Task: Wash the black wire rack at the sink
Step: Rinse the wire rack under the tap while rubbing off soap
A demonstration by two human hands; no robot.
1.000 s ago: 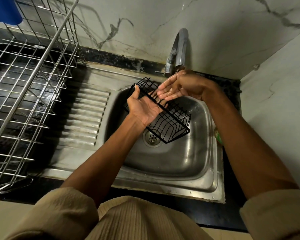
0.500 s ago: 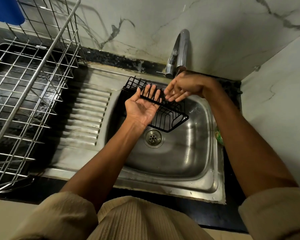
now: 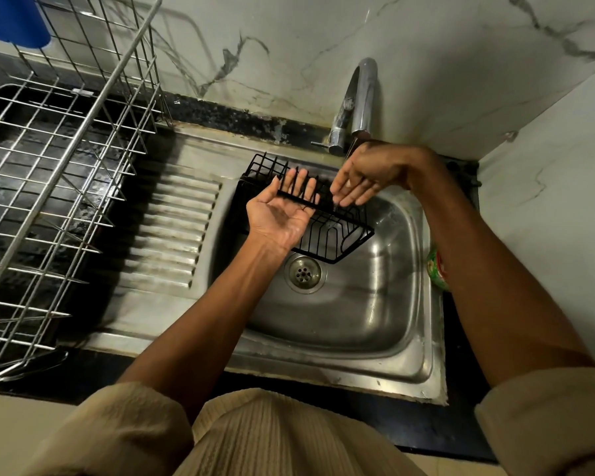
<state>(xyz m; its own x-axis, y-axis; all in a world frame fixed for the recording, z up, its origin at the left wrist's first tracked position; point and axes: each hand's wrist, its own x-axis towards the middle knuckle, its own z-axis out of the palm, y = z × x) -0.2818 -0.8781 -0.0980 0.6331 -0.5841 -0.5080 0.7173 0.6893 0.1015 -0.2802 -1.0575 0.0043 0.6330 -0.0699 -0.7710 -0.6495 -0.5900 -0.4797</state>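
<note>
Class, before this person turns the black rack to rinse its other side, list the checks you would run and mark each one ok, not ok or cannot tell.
1. Black wire rack is over the sink basin, not the drainboard: ok.
2. Left hand supports the rack: ok; it lies palm up under the rack, fingers straight behind the top wire.
3. Firm grip for turning: not ok; no finger is curled round a wire.
4. Right hand is under the tap spout, fingers relaxed at the rack's top edge: ok.
5. Water running: ok; a thin stream shows below the spout.
6. Drain unblocked: ok.
</note>
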